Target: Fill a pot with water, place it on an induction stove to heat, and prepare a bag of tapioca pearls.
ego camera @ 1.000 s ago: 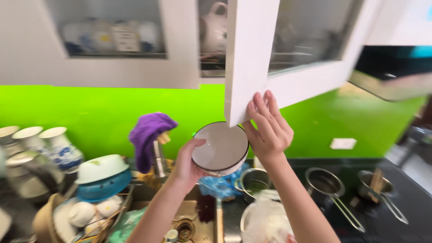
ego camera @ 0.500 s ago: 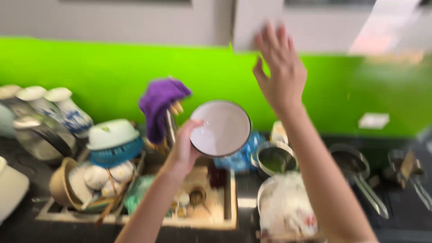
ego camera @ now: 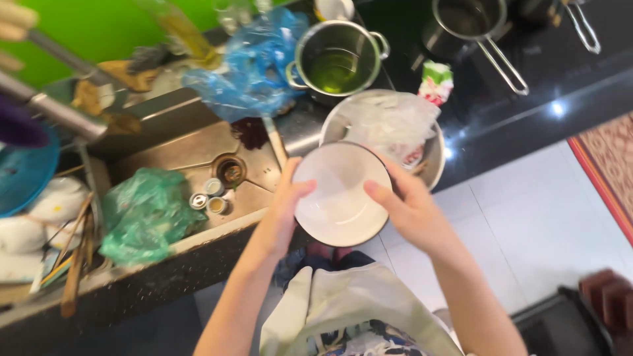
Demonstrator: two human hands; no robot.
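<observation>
Both the left hand (ego camera: 280,214) and right hand (ego camera: 412,211) grasp an empty white bowl (ego camera: 341,193), mouth upward, near a far steel pot (ego camera: 336,60) holding greenish liquid.

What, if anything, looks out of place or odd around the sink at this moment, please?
The sink basin is cluttered, not clear: a crumpled green plastic bag and small round caps lie in it, and a blue plastic bag sprawls over its back edge. The white bowl held by both hands looks intact.
</observation>
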